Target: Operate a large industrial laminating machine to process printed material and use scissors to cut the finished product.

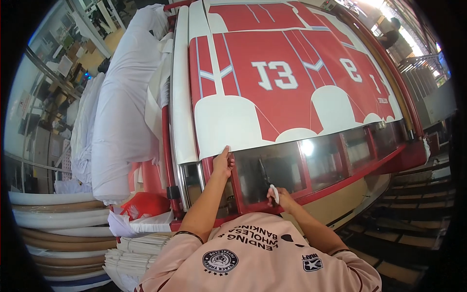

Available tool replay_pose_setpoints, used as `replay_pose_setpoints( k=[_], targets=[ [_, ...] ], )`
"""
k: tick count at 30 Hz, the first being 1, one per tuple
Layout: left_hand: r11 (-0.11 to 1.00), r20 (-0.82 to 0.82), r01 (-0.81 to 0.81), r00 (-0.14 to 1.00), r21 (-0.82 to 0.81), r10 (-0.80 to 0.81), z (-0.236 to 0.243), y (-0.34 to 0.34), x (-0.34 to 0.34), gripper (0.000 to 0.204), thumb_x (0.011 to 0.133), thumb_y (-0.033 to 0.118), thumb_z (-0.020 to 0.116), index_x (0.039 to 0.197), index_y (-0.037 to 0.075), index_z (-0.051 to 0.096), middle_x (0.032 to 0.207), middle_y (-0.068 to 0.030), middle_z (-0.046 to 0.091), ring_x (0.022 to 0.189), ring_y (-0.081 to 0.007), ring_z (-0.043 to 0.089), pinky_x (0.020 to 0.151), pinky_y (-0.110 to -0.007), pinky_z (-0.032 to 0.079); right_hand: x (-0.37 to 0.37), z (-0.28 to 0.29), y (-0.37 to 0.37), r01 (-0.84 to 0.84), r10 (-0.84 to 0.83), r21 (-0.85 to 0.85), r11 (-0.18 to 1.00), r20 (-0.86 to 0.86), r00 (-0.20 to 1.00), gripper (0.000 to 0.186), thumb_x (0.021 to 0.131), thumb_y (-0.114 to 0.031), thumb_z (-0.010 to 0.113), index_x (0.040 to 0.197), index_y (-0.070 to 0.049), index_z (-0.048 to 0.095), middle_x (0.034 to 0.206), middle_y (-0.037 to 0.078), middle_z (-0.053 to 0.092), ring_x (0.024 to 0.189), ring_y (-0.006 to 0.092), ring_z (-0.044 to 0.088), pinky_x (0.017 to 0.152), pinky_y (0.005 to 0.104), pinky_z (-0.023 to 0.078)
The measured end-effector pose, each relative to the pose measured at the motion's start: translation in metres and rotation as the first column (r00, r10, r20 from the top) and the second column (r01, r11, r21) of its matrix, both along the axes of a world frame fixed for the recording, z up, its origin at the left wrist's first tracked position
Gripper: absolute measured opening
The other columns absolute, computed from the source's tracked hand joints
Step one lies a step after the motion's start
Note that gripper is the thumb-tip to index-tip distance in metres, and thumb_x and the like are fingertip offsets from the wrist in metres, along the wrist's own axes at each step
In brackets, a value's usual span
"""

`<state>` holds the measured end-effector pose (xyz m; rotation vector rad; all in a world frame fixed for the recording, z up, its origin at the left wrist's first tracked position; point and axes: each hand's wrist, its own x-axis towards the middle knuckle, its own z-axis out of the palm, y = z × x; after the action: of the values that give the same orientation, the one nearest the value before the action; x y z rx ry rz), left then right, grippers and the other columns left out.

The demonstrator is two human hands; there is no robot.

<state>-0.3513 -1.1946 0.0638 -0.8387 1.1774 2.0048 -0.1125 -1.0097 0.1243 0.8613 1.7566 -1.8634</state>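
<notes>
The left hand (223, 163) pinched the red-and-white printed sheet's (272, 73) near edge while the right hand (278, 196) clasped a small white tool (275, 192), best kept taut on the red-framed press table (389, 155).

Red-and-white printed sheet (292, 73) with pale stripes; white fabric roll (121, 112) beside it.
</notes>
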Motion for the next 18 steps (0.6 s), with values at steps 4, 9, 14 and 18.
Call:
replay_pose_setpoints(
  k=[4,9,14,18],
  targets=[
    [0.990,-0.054,0.061,0.996,-0.126,-0.068,0.006,-0.002,0.003,0.031,0.090,0.038,0.074,0.090,0.008,0.067,0.072,0.0003,0.057,0.053,-0.0109,0.049,0.047,-0.024,0.038,-0.040,-0.006,-0.035,0.073,-0.093,-0.238,0.969,-0.073,0.993,0.044,0.094,-0.049,0.063,0.087,-0.006,0.060,0.071,0.003,0.057,0.062,0.0158,0.060,0.058,0.0301,0.050],
    [0.993,-0.058,0.019,0.998,-0.112,-0.025,0.016,-0.007,0.004,0.030,0.089,0.033,0.076,0.095,0.004,0.068,0.081,-0.0015,0.061,0.053,-0.0089,0.045,0.045,-0.023,0.035,-0.091,-0.015,-0.063,0.079,-0.092,-0.206,0.975,-0.055,0.994,0.054,0.091,-0.061,0.062,0.084,-0.008,0.060,0.071,0.003,0.058,0.061,0.0166,0.059,0.055,0.0293,0.047],
    [0.983,-0.048,0.011,0.999,-0.182,-0.020,0.022,-0.005,0.007,0.028,0.087,0.028,0.078,0.094,0.003,0.068,0.076,0.0002,0.061,0.053,-0.0078,0.043,0.044,-0.022,0.033,-0.113,-0.016,-0.076,0.103,-0.121,-0.258,0.961,-0.054,0.991,0.049,0.094,-0.056,0.062,0.084,-0.008,0.059,0.071,0.003,0.058,0.061,0.0157,0.059,0.055,0.0292,0.047],
    [0.985,-0.061,0.004,0.998,-0.170,-0.015,0.021,-0.004,0.007,0.025,0.087,0.027,0.078,0.089,0.005,0.067,0.070,0.0013,0.058,0.052,-0.0079,0.044,0.044,-0.022,0.033,-0.119,-0.009,-0.087,0.157,-0.178,-0.198,0.967,-0.094,0.979,0.041,0.096,-0.048,0.062,0.083,-0.009,0.060,0.069,0.002,0.057,0.059,0.0141,0.057,0.054,0.0292,0.047]
  ],
)
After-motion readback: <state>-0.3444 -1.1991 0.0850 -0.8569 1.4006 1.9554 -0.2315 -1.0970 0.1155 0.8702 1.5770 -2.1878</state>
